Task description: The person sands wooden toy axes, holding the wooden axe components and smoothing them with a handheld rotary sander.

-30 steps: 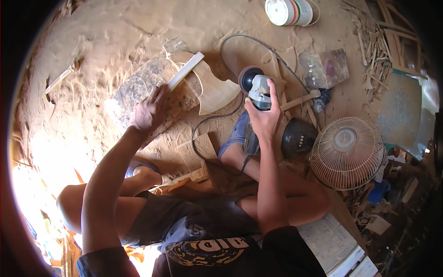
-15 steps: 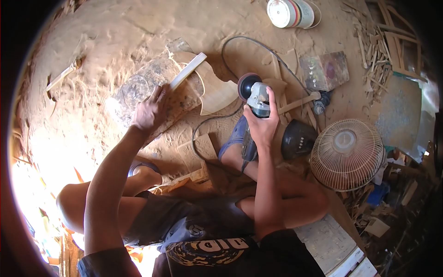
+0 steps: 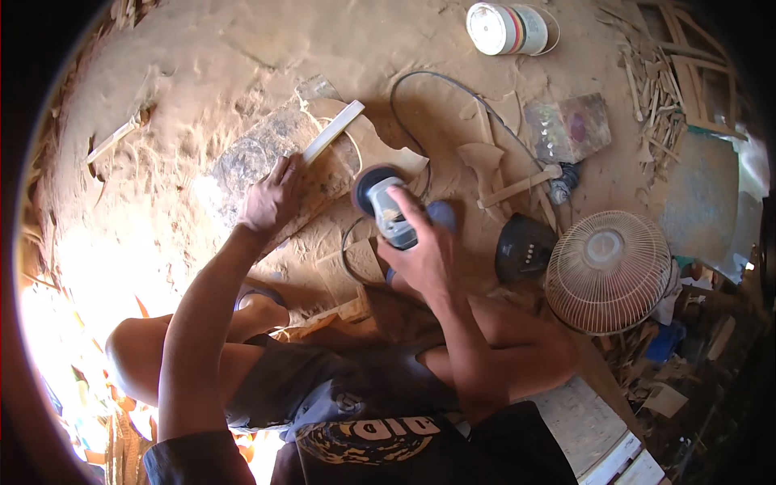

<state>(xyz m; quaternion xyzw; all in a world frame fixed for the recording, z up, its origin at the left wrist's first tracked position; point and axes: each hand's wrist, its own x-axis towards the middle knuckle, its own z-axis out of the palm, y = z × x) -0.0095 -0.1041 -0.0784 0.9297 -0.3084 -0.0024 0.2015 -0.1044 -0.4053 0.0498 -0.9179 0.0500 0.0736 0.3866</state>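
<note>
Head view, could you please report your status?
Left hand holding straight pale wooden strip. Right hand gripping grey angle grinder with round dark disc. Curved black cable lies close by.

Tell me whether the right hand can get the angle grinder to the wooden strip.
Likely yes: the right hand holds the angle grinder nearby, and nothing seems to block its disc from the wooden strip.

Grinder [image 3: 392, 212] now nearer the wooden strip [image 3: 335, 131]

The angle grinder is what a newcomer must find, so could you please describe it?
From the large round fan grille, look left to the right hand. It grips the angle grinder, whose dark disc and grey head set it apart from the flat, pale wooden board beyond.
</note>
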